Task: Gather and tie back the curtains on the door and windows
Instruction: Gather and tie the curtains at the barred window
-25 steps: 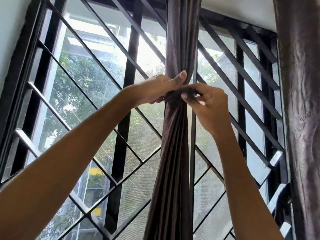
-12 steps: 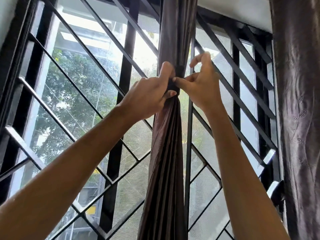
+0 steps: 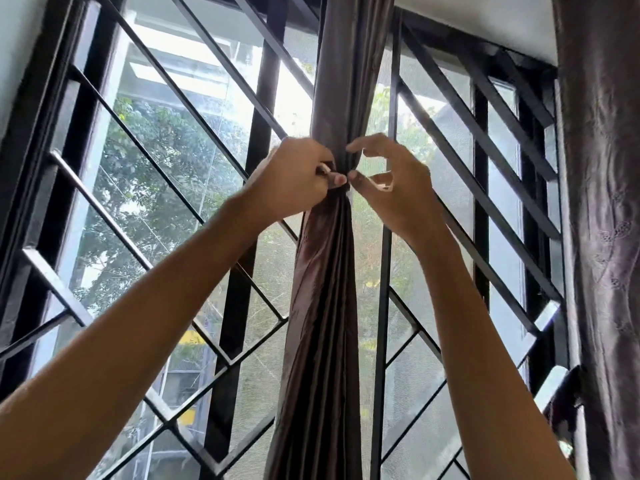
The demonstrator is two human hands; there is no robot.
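A brown pleated curtain [image 3: 329, 306] hangs down the middle of the window, gathered into a narrow bunch. Both my arms reach up to its cinched spot [image 3: 342, 168], where a dark band shows only as a sliver between my fingers. My left hand [image 3: 298, 178] has its fingers curled tight against the bunch from the left and grips it there. My right hand [image 3: 391, 183] comes in from the right in a C shape. Its thumb tip and forefinger tip pinch at the fabric's right edge.
Behind the curtain is a black metal window grille [image 3: 258, 98] with diagonal bars and mesh, with trees and a building outside. A second, darker embroidered curtain [image 3: 602, 202] hangs loose along the right edge. White wall shows at the top corners.
Both hands stay at the cinched spot. My left hand has curled tighter on the bunch. My right hand's fingers have spread into an arc, with only the tips on the fabric.
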